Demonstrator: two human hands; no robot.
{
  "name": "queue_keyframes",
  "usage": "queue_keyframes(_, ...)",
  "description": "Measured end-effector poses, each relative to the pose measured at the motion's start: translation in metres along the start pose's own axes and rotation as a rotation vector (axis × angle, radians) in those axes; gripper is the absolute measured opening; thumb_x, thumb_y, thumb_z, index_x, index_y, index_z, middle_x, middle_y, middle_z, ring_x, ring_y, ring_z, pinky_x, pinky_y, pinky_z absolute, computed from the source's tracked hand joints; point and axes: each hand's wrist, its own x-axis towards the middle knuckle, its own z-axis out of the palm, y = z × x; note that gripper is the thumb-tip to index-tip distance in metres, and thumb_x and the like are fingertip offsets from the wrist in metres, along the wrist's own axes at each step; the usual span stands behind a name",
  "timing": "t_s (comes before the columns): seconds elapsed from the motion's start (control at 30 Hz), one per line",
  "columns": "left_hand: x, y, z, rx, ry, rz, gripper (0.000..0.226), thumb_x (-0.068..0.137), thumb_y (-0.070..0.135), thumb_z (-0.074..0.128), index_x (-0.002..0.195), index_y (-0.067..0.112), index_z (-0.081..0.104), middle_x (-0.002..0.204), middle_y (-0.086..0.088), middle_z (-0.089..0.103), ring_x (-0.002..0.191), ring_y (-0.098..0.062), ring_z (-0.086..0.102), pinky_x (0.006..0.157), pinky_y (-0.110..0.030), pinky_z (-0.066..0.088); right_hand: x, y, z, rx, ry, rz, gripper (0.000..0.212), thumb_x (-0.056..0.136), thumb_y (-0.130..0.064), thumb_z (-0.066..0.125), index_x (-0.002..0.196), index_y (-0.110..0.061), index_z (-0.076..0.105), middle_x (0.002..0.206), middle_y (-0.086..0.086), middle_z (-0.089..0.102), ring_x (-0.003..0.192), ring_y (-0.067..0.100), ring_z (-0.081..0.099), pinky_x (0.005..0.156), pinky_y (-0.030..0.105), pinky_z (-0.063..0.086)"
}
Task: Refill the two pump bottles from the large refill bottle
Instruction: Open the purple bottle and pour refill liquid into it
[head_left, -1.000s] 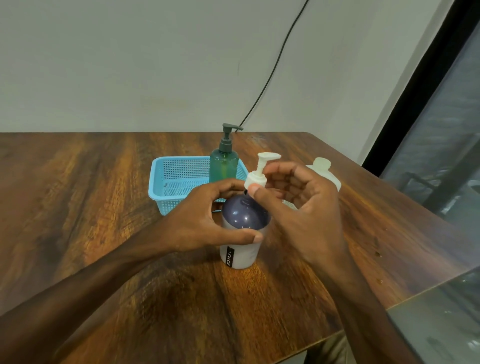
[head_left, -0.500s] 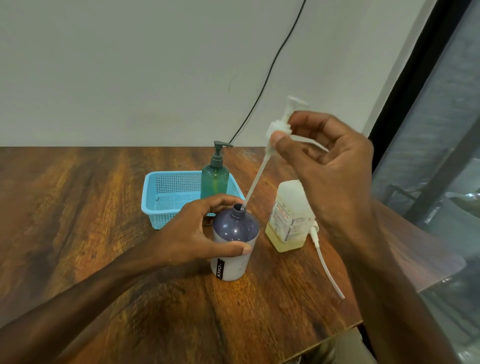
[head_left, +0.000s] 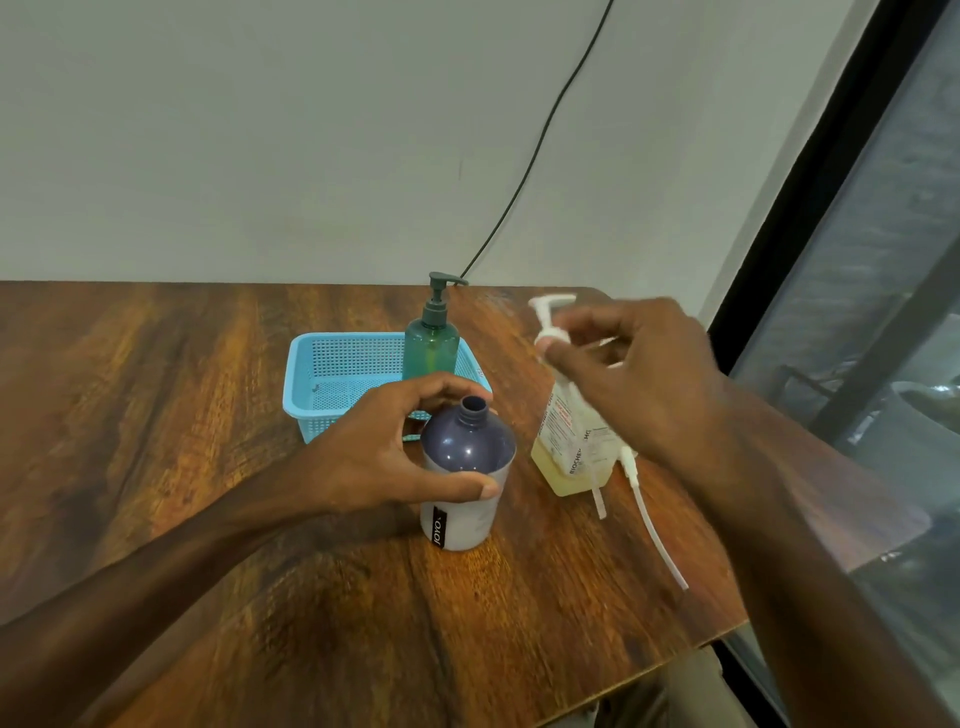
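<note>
Pinching the white plastic pump, the right hand risked dripping soap; the left hand gripped the purple round bottle.

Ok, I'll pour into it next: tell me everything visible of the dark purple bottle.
The dark purple bottle looks plastic: glossy domed shoulder, paler grey lower body with a black JOYO label, short open neck. It stands upright on the wooden table, before the blue basket. The left hand grips its shoulder; the right hand holds a white pump apart.
</note>
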Motion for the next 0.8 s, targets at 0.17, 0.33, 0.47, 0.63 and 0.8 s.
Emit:
queue_keyframes(0.17, 0.0, 0.002, -0.005, 0.084, 0.019, 0.021, 0.069, 0.064, 0.04, 0.094, 0.124, 0.035, 0.063, 0.122, 0.024, 0.067, 0.117, -0.001, 0.064, 0.094, -0.024, 0.058, -0.02, 0.024, 0.04, -0.201, -0.131, 0.007, 0.031, 0.093, -0.035, 0.07, 0.124, -0.028, 0.072, 0.117, -0.008, 0.073, 0.086, 0.006, 0.068, 0.068, 0.016, 0.054)
queue_keyframes(0.33, 0.001, 0.001, -0.009, 0.099, 0.022, 0.018, 0.067, 0.064, 0.043, 0.095, 0.122, 0.035, 0.064, 0.122, 0.02, 0.069, 0.116, -0.004, 0.065, 0.094, -0.033, 0.06, -0.033, 0.048, 0.069, -0.312, -0.232, 0.086, 0.039, 0.093, -0.034, 0.07, 0.131, -0.026, 0.065, 0.13, -0.005, 0.068, 0.105, 0.013, 0.068, 0.092, 0.027, 0.055)
queue_keyframes(0.47, 0.002, -0.002, -0.009, 0.107, 0.019, 0.011, 0.067, 0.065, 0.045, 0.094, 0.123, 0.036, 0.063, 0.124, 0.021, 0.068, 0.118, -0.006, 0.065, 0.095, -0.037, 0.06, -0.04, 0.059, 0.085, -0.342, -0.298, 0.085, 0.034, 0.096, -0.033, 0.066, 0.129, -0.023, 0.064, 0.127, -0.002, 0.068, 0.105, 0.015, 0.067, 0.092, 0.03, 0.058)
queue_keyframes(0.63, 0.002, -0.004, -0.01, 0.099, 0.005, 0.0, 0.067, 0.067, 0.043, 0.095, 0.125, 0.036, 0.062, 0.126, 0.019, 0.067, 0.118, -0.006, 0.065, 0.095, -0.037, 0.06, -0.042, 0.062, 0.091, -0.341, -0.302, 0.099, 0.03, 0.096, -0.036, 0.064, 0.124, -0.022, 0.065, 0.122, 0.001, 0.069, 0.102, 0.018, 0.067, 0.088, 0.038, 0.06)
queue_keyframes(0.8, 0.002, -0.003, -0.009, 0.105, 0.001, -0.006, 0.068, 0.065, 0.047, 0.092, 0.126, 0.037, 0.061, 0.127, 0.019, 0.067, 0.119, -0.007, 0.065, 0.094, -0.037, 0.061, -0.047, 0.06, 0.085, -0.304, -0.303, 0.115, 0.041, 0.095, -0.04, 0.065, 0.133, -0.024, 0.061, 0.128, -0.001, 0.067, 0.11, 0.016, 0.065, 0.093, 0.038, 0.058)
